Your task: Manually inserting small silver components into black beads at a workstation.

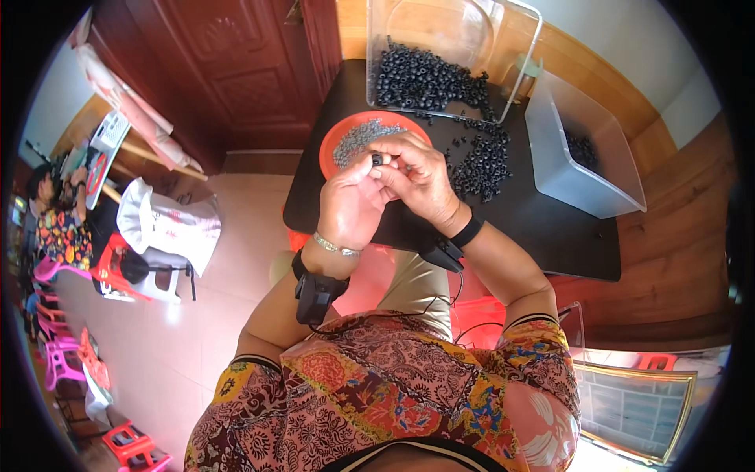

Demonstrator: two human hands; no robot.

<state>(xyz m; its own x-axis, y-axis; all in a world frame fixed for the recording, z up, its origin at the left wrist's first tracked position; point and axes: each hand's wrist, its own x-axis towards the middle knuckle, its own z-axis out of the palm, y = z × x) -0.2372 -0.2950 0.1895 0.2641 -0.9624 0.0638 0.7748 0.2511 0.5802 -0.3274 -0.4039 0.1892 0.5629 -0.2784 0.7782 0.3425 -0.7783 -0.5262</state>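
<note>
My left hand [351, 206] is closed in a pinch on a small black ring-shaped part [377, 160], its palm turned up. My right hand [421, 177] comes in from the right, thumb and fingers pressed together right beside that part. Whatever its fingertips hold, if anything, is hidden. Both hands are above the near edge of a round orange tray [329, 149] that holds many small grey metal pieces [358, 138]. To the right of my hands, a loose pile of black parts [481, 164] lies on the dark table [543, 248].
A clear bin [503, 59] lies tipped at the back, with black parts [429, 77] spilling from its mouth. Another translucent bin [586, 181] stands at the right with some inside. Left on the floor are a white sack [185, 228] and stools. Another person [63, 212] sits far left.
</note>
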